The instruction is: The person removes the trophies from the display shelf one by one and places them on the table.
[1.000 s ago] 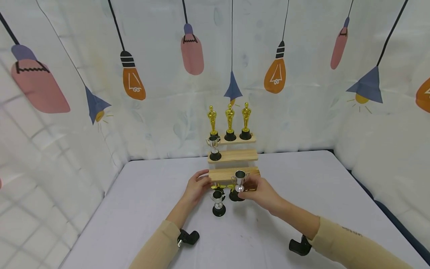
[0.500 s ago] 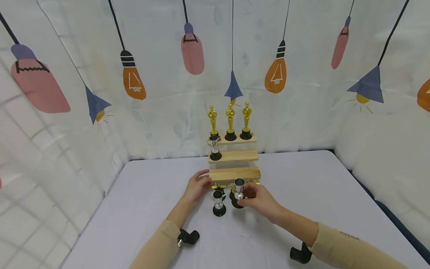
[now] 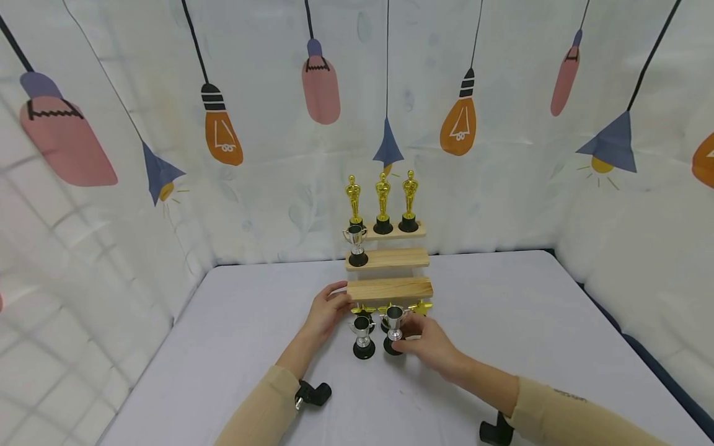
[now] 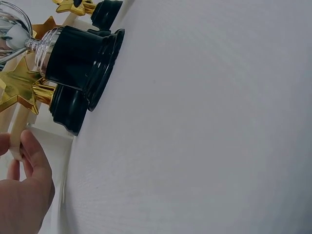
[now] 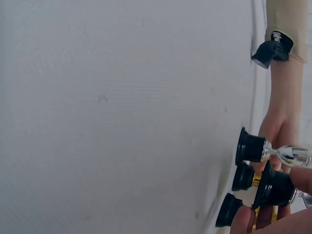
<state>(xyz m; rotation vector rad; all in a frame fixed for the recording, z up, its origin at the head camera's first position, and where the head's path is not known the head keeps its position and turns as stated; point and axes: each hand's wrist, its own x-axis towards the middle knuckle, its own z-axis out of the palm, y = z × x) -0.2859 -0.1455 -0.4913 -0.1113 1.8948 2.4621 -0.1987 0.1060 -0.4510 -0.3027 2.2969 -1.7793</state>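
My left hand (image 3: 328,306) pinches the left end of the lowest board of a wooden tiered shelf (image 3: 390,288); the left wrist view shows thumb and fingers (image 4: 36,153) on either side of it. My right hand (image 3: 432,347) holds a small silver trophy cup (image 3: 393,321) by its lower part, upright in the head view. In the right wrist view its black base (image 5: 275,187) seems slightly off the table. Left of it, a matching silver trophy cup (image 3: 362,331) stands on the table. Gold star trophies (image 3: 421,307) stand behind the cups, partly hidden by cups and hand.
On the middle board a silver trophy cup (image 3: 356,244) stands at the left end. Three gold statuettes (image 3: 382,201) stand along the top board. The shelf rests on a white-covered table (image 3: 251,322), before a lamp-patterned cloth backdrop (image 3: 502,204).
My right hand has moved the silver trophy cup down and toward me, from in front of the lowest board to beside the standing cup. The left hand has stayed on the shelf.
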